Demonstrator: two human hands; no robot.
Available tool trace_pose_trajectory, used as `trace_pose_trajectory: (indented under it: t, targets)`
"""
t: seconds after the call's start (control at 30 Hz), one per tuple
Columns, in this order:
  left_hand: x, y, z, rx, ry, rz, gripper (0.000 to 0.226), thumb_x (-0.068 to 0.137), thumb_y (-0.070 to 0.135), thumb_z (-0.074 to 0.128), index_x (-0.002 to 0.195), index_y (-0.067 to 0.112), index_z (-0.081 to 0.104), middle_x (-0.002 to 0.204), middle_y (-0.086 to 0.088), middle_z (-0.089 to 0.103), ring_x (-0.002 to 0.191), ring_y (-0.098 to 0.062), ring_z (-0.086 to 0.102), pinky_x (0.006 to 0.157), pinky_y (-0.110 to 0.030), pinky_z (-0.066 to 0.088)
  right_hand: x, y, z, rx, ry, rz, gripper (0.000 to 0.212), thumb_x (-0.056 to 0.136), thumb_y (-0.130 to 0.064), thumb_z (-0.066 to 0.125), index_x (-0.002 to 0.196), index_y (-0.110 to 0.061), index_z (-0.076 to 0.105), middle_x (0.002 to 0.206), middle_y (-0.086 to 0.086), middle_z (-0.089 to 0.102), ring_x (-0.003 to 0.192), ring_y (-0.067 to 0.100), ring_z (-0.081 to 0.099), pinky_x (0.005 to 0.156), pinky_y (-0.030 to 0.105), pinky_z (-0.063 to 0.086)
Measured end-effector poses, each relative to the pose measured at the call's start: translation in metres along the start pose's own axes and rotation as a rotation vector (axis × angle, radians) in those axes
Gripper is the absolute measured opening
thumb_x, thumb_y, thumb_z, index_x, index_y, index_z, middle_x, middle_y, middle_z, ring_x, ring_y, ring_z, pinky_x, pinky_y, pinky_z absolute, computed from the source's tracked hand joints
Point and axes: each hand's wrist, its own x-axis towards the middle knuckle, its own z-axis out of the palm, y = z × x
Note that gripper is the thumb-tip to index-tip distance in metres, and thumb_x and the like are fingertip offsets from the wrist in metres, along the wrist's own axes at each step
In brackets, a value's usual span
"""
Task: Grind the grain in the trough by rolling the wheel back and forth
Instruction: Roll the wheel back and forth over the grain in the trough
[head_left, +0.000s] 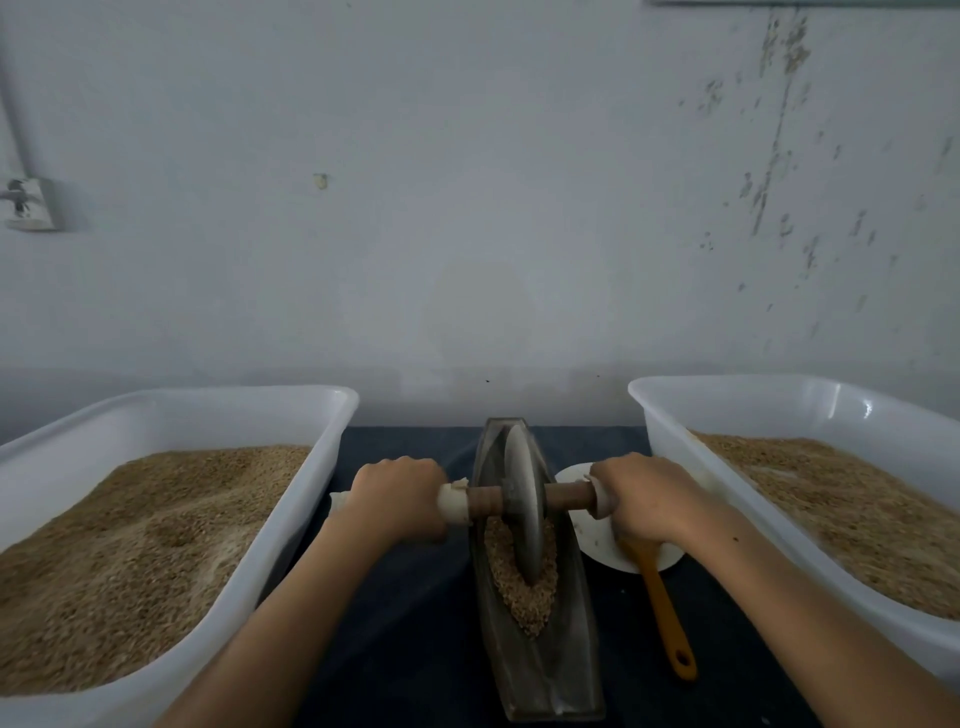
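Our left hand (397, 496) and right hand (641, 499) grip the axle of the grey metal wheel (522, 506), mid-way along the dark boat-shaped trough (540, 670); its coarse brown grain (524, 597) looks barely ground, most rolling remains

Two bare forearms, sleeveless, no gloves

On my feed I see two white plastic tubs: the left tub (291, 519) and the right tub (670, 441), each holding a heap of tan grain. Both sit on a dark blue cloth (415, 623). A white plate (597, 540) lies just beside the right tub, with an orange-handled utensil (667, 618) resting across it. Behind stands a pale wall (467, 208), its paint flaking at the right.
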Motion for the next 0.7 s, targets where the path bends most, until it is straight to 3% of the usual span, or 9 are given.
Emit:
trace_pose_trajectory:
  t: [0.13,0.23,0.5,0.7]
  targets:
    - [0.000,0.000,-0.002,0.005,-0.023,0.000,0.036,0.078,0.036,0.070,0.110,0.022,0.060,0.103,0.002,0.065,0.096,-0.018,0.062,0.087,-0.034,0.048,-0.002,0.001,-0.003,0.015,-0.061,-0.011,0.013,0.088,-0.013,0.057,0.093,-0.023,0.050,0.093,-0.002,0.057,0.087,0.015,0.056,0.077,0.026,0.043]
    - [0.001,0.000,-0.001,-0.009,-0.007,-0.006,0.034,0.077,0.036,0.070,0.108,0.023,0.061,0.101,0.002,0.066,0.095,-0.018,0.062,0.086,-0.034,0.049,0.000,0.001,0.000,0.014,-0.026,-0.009,0.015,0.088,-0.012,0.057,0.098,-0.023,0.052,0.099,0.000,0.060,0.093,0.017,0.059,0.084,0.029,0.046]
    - [0.003,-0.001,0.008,-0.025,0.221,-0.016,0.017,0.082,0.037,0.063,0.094,0.026,0.056,0.095,0.005,0.063,0.088,-0.016,0.061,0.077,-0.030,0.045,0.008,0.003,0.019,0.019,0.284,-0.039,0.021,0.088,-0.017,0.058,0.087,-0.030,0.042,0.093,-0.009,0.055,0.092,0.014,0.054,0.089,0.031,0.037]
    - [0.003,-0.003,0.006,-0.035,0.074,-0.020,0.029,0.081,0.035,0.068,0.105,0.023,0.059,0.099,0.003,0.065,0.093,-0.016,0.061,0.083,-0.031,0.048,0.006,0.004,0.012,-0.023,0.216,-0.060,0.023,0.087,-0.012,0.056,0.086,-0.028,0.039,0.089,-0.008,0.050,0.086,0.014,0.050,0.081,0.028,0.033]
